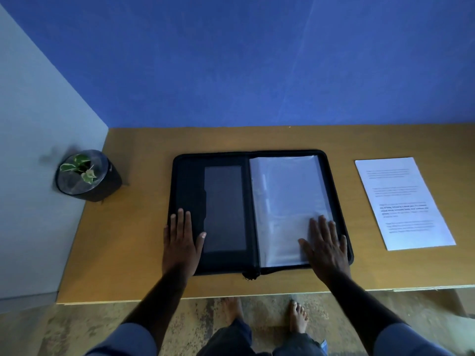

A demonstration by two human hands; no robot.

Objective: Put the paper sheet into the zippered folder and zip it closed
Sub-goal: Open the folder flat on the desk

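A black zippered folder (226, 160) lies spread open in the middle of the wooden table. Its left half has dark pockets; its right half holds clear plastic sleeves (285, 191). My left hand (180, 242) lies flat, fingers apart, on the folder's lower left corner. My right hand (326, 247) rests flat on the lower right part of the plastic sleeves. The zipper pull (250, 274) hangs at the folder's near edge by the spine. A white printed paper sheet (403, 201) lies on the table to the right of the folder, apart from both hands.
A small potted plant (86, 176) in a dark round pot stands at the table's left edge, by the grey wall. A blue wall rises behind the wooden table (144, 253). My bare feet stand on the floor below the table's near edge.
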